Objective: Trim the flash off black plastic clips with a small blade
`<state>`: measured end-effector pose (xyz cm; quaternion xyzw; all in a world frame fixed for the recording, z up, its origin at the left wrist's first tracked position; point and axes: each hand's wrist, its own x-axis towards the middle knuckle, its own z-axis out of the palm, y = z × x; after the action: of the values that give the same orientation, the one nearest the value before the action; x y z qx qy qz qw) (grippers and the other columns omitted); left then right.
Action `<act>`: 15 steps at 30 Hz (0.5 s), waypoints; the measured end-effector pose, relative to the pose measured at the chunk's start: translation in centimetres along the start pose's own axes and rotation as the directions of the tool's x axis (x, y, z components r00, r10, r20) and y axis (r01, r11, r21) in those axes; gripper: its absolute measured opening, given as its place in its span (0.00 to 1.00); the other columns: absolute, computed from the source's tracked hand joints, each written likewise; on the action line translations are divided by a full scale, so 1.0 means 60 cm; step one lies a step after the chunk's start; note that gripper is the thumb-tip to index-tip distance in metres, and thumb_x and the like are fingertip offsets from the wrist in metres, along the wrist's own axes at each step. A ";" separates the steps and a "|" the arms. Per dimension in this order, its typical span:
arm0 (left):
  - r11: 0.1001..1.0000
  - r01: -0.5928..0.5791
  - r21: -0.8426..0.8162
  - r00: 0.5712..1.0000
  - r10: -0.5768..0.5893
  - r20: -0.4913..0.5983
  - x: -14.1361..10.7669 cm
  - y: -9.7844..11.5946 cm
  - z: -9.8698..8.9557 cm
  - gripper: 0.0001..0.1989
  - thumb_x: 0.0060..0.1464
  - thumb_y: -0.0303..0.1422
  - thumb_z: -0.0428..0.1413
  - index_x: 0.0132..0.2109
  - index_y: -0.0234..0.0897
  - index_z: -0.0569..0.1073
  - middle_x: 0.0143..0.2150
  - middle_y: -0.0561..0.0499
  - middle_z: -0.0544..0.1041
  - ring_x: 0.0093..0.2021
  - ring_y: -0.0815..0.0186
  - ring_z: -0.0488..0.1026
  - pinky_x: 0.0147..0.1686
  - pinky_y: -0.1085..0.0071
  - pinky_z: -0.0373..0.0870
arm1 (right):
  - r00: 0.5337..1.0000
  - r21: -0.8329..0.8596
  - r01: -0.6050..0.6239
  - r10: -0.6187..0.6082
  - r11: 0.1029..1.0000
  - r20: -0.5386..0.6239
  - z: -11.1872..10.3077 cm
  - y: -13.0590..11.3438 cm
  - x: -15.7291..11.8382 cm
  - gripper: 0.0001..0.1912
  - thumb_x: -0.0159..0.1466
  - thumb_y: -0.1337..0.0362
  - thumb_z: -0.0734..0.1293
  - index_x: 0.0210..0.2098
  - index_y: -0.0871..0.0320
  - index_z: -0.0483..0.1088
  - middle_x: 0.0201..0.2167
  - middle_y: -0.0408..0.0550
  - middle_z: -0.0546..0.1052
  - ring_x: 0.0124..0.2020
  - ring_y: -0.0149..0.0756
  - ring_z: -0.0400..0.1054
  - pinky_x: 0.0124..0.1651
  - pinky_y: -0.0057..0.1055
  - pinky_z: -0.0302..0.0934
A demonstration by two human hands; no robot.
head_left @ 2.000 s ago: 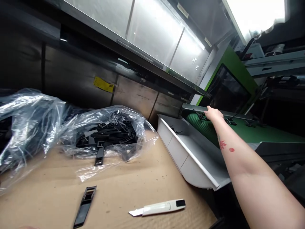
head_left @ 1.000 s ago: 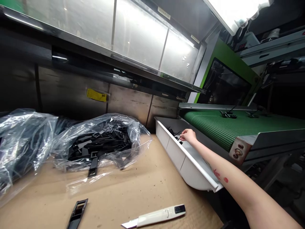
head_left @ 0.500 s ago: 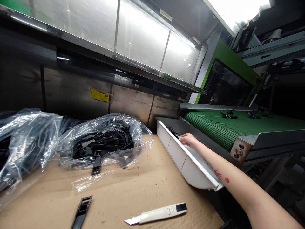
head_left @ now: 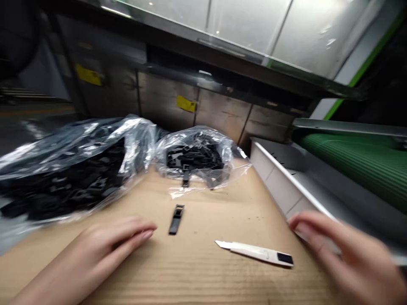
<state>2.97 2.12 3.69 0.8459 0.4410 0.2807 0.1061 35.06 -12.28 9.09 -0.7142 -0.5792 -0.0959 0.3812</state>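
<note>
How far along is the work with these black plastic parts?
Done: a few black parts sit in the white tray. In hand: nothing; the left hand and right hand are empty. Left: most parts remain in two clear plastic bags, plus one loose part on the cardboard.

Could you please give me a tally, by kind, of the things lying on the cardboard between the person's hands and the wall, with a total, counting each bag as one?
Clear plastic bags of black parts: 2
Loose black plastic part: 1
Utility knife: 1
Total: 4
</note>
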 end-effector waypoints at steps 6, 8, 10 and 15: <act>0.973 -0.078 0.217 0.964 0.018 0.267 0.057 0.043 -0.027 0.18 0.58 0.40 0.42 0.34 0.39 0.74 0.34 0.48 0.76 0.35 0.58 0.72 0.34 0.68 0.65 | 0.769 -0.323 0.638 -0.560 0.699 0.308 0.131 0.028 -0.106 0.17 0.60 0.61 0.59 0.45 0.65 0.68 0.45 0.56 0.73 0.44 0.46 0.69 0.40 0.36 0.69; 0.958 -0.086 0.274 0.960 0.006 0.279 0.076 0.059 -0.011 0.19 0.59 0.38 0.43 0.32 0.35 0.74 0.32 0.44 0.75 0.34 0.55 0.72 0.33 0.64 0.64 | 0.796 -0.332 0.604 -0.539 0.724 0.275 0.148 0.037 -0.110 0.15 0.61 0.63 0.59 0.43 0.65 0.68 0.44 0.55 0.74 0.45 0.45 0.69 0.43 0.37 0.68; 0.948 -0.108 0.299 0.952 0.012 0.306 0.086 0.073 0.011 0.19 0.56 0.42 0.47 0.29 0.32 0.74 0.30 0.41 0.74 0.33 0.51 0.71 0.30 0.63 0.64 | 0.825 -0.314 0.564 -0.505 0.764 0.252 0.148 0.036 -0.112 0.14 0.60 0.62 0.60 0.43 0.63 0.66 0.43 0.54 0.74 0.45 0.43 0.69 0.44 0.36 0.67; 0.955 -0.219 0.201 0.908 0.124 0.401 0.071 0.096 0.040 0.09 0.50 0.36 0.57 0.31 0.32 0.71 0.32 0.44 0.74 0.33 0.57 0.72 0.29 0.69 0.66 | 0.934 -0.265 0.356 -0.327 0.896 0.147 0.119 -0.005 -0.135 0.11 0.61 0.62 0.59 0.43 0.57 0.63 0.40 0.51 0.75 0.41 0.43 0.71 0.43 0.37 0.66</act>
<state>10.23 2.35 5.81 0.9266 0.3658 0.0624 0.0615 30.13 -13.70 -0.38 -0.6530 -0.6934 -0.2090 0.2216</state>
